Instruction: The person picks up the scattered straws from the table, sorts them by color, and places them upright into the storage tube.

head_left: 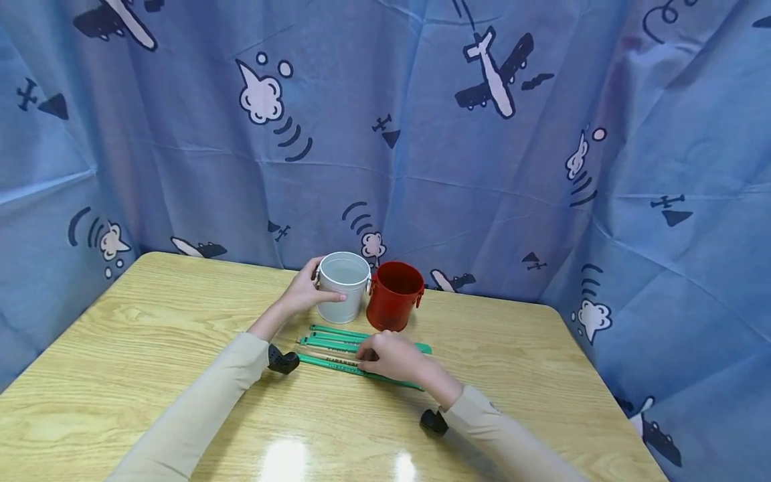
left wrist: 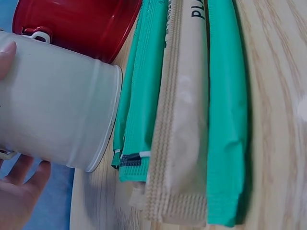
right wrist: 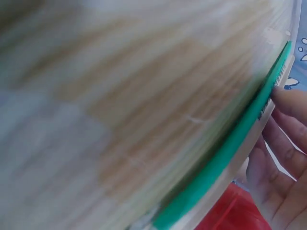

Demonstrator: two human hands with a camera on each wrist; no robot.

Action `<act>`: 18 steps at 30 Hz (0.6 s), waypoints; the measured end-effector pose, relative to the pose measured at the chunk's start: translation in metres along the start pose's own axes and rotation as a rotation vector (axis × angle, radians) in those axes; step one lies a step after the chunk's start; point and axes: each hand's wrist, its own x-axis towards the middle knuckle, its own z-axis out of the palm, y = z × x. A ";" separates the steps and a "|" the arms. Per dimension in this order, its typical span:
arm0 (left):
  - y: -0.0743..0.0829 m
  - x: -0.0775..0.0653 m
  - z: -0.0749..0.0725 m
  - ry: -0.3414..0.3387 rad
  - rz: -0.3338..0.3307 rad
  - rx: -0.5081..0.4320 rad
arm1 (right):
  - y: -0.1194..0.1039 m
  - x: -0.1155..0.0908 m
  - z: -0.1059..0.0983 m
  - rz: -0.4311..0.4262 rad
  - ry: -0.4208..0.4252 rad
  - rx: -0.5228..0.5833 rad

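Note:
My left hand [head_left: 301, 292] grips the white bucket [head_left: 345, 304], its thumb on the near side and the other fingers around the far side. Just in front of the bucket lies a row of long, narrow paper-wrapped packets. A beige packet [left wrist: 184, 115] with dark print sits between a front green packet [left wrist: 228, 115] and further green packets [left wrist: 144, 100] by the bucket. Over the row, my right hand [head_left: 394, 356] pinches at the beige packet, thumb beside the front green packet; the palm hides part of the row in the head view.
A red bucket [head_left: 391, 311] stands right beside the white one, handle lugs close together. Everything rests on a light wooden table [head_left: 181, 321]. A blue curtain [head_left: 337, 134] with printed planes hangs behind the table and along its sides.

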 end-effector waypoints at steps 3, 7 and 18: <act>0.000 0.000 0.000 0.002 -0.004 0.020 | -0.002 0.002 0.001 -0.008 0.006 0.000; -0.002 -0.001 0.001 0.006 -0.005 0.052 | -0.002 0.001 0.003 0.002 0.012 -0.011; -0.004 -0.002 -0.002 0.010 -0.009 0.064 | 0.005 -0.008 -0.002 -0.002 0.066 0.029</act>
